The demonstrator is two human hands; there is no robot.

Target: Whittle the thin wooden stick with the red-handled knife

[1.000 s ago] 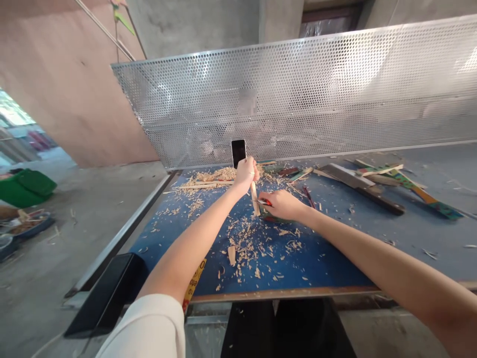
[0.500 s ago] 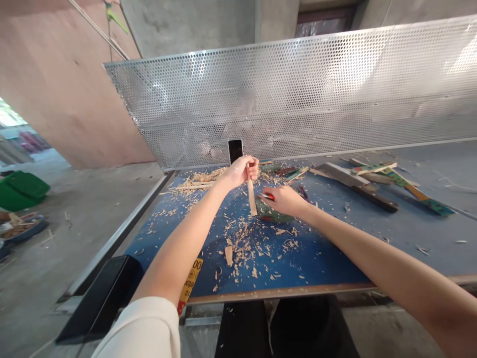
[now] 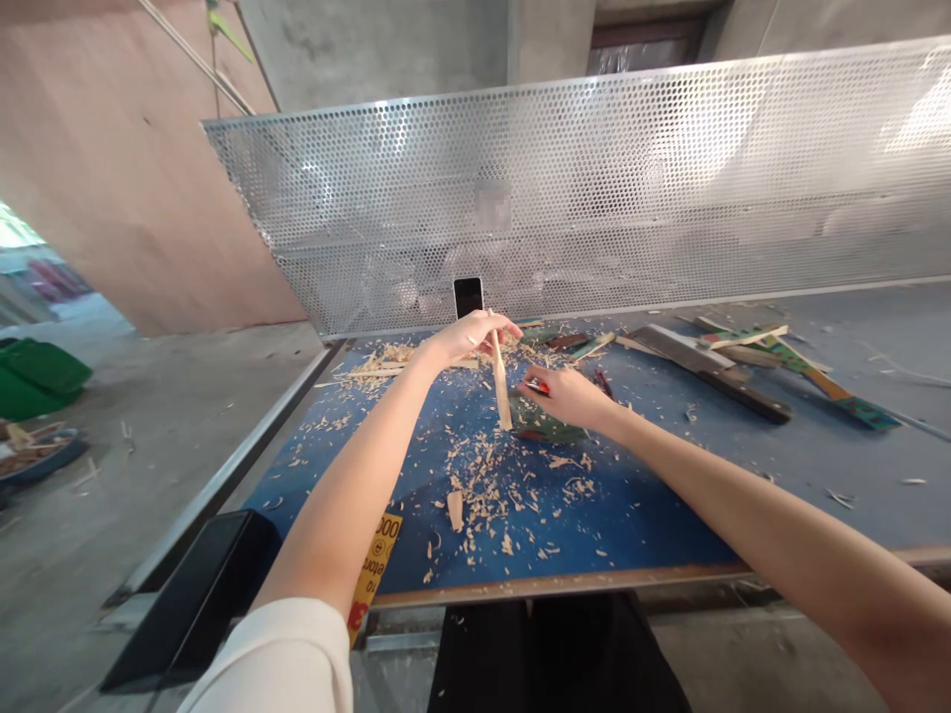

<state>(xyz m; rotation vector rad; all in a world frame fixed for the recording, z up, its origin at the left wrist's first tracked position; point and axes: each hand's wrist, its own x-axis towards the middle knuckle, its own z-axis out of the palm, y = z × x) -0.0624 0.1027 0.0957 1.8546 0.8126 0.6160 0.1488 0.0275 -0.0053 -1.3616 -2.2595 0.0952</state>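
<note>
My left hand [image 3: 475, 335] pinches the upper end of a pale whittled wooden stick [image 3: 500, 392], its other fingers loosely extended. The stick slants down, its wide end at the blue tabletop. Closed round a small red-handled knife [image 3: 538, 387], my right hand [image 3: 569, 395] is just right of the stick. Most of the knife is hidden by the fingers, and its blade is hard to make out. Under the right hand lies a dark green patterned piece [image 3: 550, 432]. Wood shavings [image 3: 482, 485] are scattered below both hands.
A phone [image 3: 468, 297] leans against a perforated metal screen [image 3: 594, 188] at the back. To the right, a saw [image 3: 713, 371] lies among painted wood strips [image 3: 832, 386]. A yellow printed strip [image 3: 375, 569] and a black box-like object [image 3: 200, 594] sit at the front left.
My left hand has loosened from a fist round the stick to a lighter pinch with fingers extended, exposing more of the stick. The right hand is almost unmoved.
</note>
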